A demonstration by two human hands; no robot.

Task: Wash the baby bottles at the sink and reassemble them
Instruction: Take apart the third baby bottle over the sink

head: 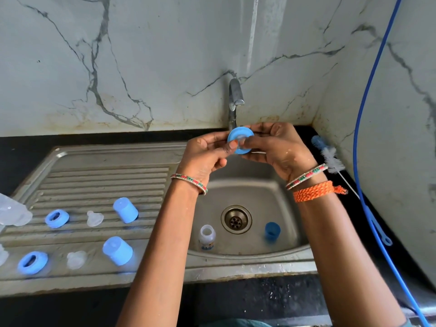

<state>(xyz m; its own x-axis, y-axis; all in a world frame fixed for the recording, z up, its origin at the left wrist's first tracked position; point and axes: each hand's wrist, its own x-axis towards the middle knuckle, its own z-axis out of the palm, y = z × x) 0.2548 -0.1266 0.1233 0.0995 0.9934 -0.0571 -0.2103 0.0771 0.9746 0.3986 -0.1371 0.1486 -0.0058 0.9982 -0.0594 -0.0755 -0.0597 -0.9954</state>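
Both hands meet above the far rim of the sink point(278, 185), just below the tap point(235, 95). Between them is a blue ring point(239, 140), held on edge with its flat face turned toward the camera and a little to the left, so its axis runs near to far. The left hand point(207, 152) pinches the ring's left edge between thumb and curled fingers; the right hand point(276, 147) grips its right side, fingers curled round the rim and thumb over the centre, where something clear and pale shows, too small to tell. In the basin a small bottle point(207, 237) stands upright, mouth up, left of the drain point(236, 219); a dark blue cap point(272, 231) stands right of the drain. On the drainboard point(106, 175) to the left lie two rows of parts, each apart from its neighbours: a far ring point(57, 218), a far teat point(94, 218) and a far cap point(125, 210) leaning right; then a near ring point(33, 262), a near teat point(76, 259) and a near cap point(117, 250), also tilted. A clear bottle point(14, 212) lies at the left edge, partly cut off. A brush point(330, 156) lies on the dark bench point(259, 300) right of the sink, its long axis running far-left to near-right, beside a blue hose point(361, 138).
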